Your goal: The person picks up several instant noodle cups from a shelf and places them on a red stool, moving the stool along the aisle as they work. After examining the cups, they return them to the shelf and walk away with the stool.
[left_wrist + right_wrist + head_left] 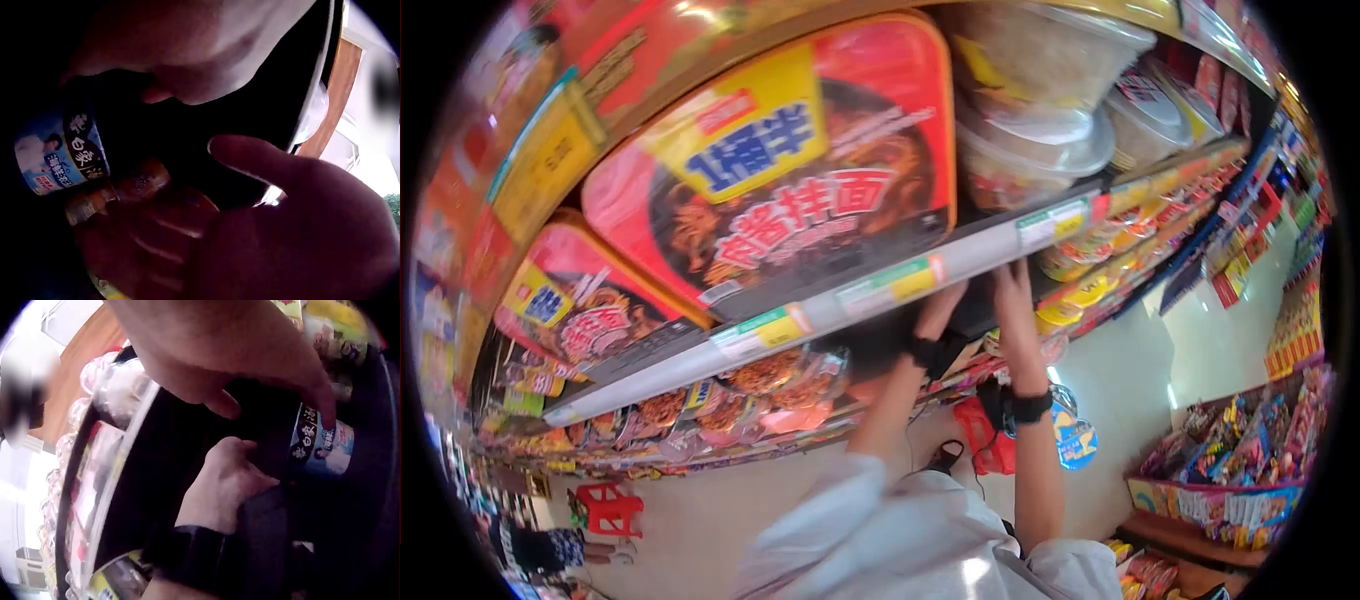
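Both hands reach under a shelf rail into a dark shelf compartment. My left hand (pixel 941 308) is on the left, its fingertips hidden in shadow; in the right wrist view that left hand (pixel 228 465) has loosely bent fingers, pointing at a blue instant noodle cup (pixel 322 442). My right hand (pixel 1013 292) reaches in beside it. Seen from the left wrist, the right hand (pixel 275 231) shows its palm, thumb apart and fingers nearly straight. One right fingertip overlaps the noodle cup in the right wrist view. The same blue cup (pixel 61 153) stands left of the hands in the left wrist view.
Large red noodle boxes (pixel 790 170) and clear-lidded bowls (pixel 1040 150) fill the shelf above the white price rail (pixel 870 290). Lower shelves carry more noodle packs. A snack bin (pixel 1225 490) stands at the right, and a red stool (pixel 610 510) at the lower left.
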`<move>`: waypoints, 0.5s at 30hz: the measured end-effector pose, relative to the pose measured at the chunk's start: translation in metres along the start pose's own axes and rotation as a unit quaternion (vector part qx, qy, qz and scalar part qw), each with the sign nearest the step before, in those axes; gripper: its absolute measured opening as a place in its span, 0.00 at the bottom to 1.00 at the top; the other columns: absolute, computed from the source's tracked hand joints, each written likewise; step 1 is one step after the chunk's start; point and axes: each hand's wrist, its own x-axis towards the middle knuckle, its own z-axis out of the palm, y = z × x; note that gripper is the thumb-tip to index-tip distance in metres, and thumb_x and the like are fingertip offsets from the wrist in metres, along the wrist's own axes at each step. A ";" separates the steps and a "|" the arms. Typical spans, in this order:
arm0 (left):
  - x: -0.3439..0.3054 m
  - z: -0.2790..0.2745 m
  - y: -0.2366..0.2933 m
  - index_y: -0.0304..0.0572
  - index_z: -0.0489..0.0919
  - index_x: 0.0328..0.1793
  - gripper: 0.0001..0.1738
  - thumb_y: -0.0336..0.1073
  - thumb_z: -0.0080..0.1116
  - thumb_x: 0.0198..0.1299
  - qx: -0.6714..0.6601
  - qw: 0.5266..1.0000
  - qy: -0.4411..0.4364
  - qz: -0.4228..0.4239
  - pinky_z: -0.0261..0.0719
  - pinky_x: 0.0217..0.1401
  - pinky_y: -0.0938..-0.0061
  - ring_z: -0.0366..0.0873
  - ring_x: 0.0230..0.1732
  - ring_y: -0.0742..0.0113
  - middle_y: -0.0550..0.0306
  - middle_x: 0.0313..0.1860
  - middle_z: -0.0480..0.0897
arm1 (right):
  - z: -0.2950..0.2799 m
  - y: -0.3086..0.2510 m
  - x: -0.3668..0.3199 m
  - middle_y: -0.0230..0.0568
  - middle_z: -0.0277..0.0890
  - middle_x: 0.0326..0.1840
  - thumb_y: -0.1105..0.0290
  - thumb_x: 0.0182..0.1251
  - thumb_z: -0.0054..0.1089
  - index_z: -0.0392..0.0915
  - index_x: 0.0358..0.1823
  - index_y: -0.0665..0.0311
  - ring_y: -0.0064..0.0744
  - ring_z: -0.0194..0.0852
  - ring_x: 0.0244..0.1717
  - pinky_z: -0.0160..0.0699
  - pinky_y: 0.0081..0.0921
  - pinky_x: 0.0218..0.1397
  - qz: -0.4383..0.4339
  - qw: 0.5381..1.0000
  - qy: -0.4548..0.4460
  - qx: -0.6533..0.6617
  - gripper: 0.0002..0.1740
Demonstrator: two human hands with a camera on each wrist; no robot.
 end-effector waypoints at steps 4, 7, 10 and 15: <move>-0.025 0.000 0.061 0.36 0.73 0.60 0.19 0.41 0.49 0.70 -0.007 0.999 0.029 0.044 0.69 0.63 0.64 0.73 0.57 0.53 0.46 0.57 0.77 | -0.005 0.065 0.067 0.48 0.71 0.64 0.61 0.77 0.44 0.67 0.64 0.76 0.37 0.67 0.63 0.64 0.31 0.67 -0.072 0.996 0.009 -0.050 0.25; -0.020 -0.007 0.081 0.35 0.72 0.61 0.20 0.40 0.49 0.71 0.044 0.998 0.039 0.035 0.69 0.63 0.63 0.73 0.57 0.50 0.45 0.56 0.77 | -0.012 0.086 0.075 0.49 0.71 0.64 0.61 0.77 0.43 0.67 0.64 0.76 0.38 0.67 0.64 0.63 0.31 0.68 -0.097 0.991 -0.012 -0.089 0.26; -0.042 0.003 0.110 0.32 0.71 0.62 0.20 0.40 0.48 0.70 0.049 0.997 0.059 -0.006 0.68 0.63 0.61 0.72 0.57 0.46 0.40 0.58 0.76 | -0.012 0.055 0.028 0.52 0.68 0.67 0.62 0.77 0.44 0.61 0.69 0.75 0.39 0.65 0.66 0.60 0.31 0.70 -0.107 0.989 0.000 -0.106 0.28; -0.102 -0.017 0.121 0.31 0.63 0.70 0.27 0.41 0.48 0.71 0.160 0.969 0.185 -0.044 0.58 0.71 0.60 0.65 0.66 0.48 0.37 0.67 0.66 | -0.012 0.032 -0.025 0.51 0.56 0.76 0.61 0.76 0.48 0.49 0.76 0.71 0.40 0.54 0.75 0.53 0.32 0.75 -0.084 0.990 0.022 -0.113 0.34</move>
